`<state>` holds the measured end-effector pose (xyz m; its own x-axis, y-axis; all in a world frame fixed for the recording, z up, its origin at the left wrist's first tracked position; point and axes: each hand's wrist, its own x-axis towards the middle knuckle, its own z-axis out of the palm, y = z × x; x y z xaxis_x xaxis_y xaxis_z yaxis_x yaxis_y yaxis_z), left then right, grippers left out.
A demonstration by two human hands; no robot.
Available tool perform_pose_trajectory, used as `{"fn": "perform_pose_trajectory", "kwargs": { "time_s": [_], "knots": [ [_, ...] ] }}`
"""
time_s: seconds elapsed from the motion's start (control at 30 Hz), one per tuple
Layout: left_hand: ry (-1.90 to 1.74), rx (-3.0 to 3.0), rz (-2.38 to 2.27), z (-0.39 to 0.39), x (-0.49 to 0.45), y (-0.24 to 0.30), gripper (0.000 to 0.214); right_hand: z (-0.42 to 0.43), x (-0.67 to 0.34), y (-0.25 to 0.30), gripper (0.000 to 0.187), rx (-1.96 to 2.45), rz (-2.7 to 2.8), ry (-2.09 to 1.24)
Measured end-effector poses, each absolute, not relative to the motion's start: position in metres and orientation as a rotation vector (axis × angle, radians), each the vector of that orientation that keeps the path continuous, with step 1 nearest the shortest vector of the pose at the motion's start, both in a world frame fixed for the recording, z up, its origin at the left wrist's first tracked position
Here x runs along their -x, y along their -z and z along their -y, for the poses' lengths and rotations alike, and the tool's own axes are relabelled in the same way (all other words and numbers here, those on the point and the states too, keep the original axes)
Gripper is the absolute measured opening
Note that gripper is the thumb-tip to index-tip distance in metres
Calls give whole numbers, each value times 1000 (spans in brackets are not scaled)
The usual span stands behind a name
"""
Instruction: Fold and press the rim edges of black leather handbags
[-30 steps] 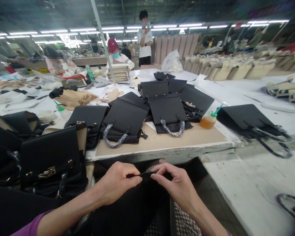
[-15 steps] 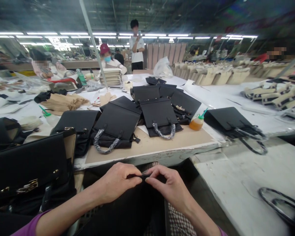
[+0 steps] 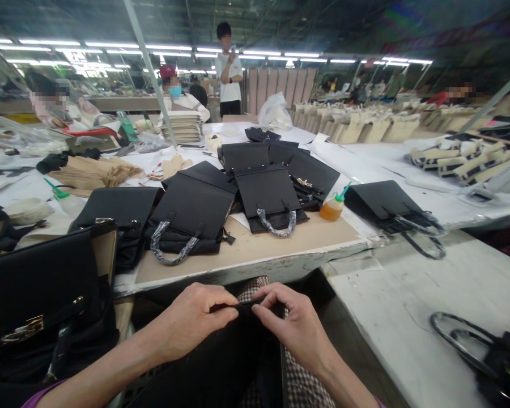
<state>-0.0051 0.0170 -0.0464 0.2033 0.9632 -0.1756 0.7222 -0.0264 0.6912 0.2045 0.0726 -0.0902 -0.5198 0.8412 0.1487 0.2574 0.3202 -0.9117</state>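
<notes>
A black leather piece [image 3: 233,357] lies in my lap below the table edge. My left hand [image 3: 195,323] pinches its top edge from the left, fingers closed. From the right, my right hand [image 3: 291,328] pinches the same edge, and the fingertips of both hands nearly meet. Checked fabric [image 3: 306,385] shows under the piece.
Several black handbags [image 3: 195,212] lie on a cardboard sheet [image 3: 280,243] on the white table ahead, with a glue bottle [image 3: 332,208] beside them. Another black bag [image 3: 38,294] stands at my left, one [image 3: 386,207] at right. People work at the far tables.
My hands keep pinching the same black edge. The view has swung slightly to the right and the bags on the table have slid left in the picture.
</notes>
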Motion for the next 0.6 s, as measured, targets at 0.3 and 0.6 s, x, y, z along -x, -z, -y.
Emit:
{"fn": "perform_pose_trajectory", "kwargs": {
  "time_s": [0.3, 0.6],
  "knots": [
    [-462, -1723, -1567, -17, 4, 50, 19, -71, -202, 92, 20, 978, 1883, -1183],
    [-447, -1687, -1557, -18, 3, 51, 20, -76, -209, 91, 19, 954, 1938, -1238]
  ]
}}
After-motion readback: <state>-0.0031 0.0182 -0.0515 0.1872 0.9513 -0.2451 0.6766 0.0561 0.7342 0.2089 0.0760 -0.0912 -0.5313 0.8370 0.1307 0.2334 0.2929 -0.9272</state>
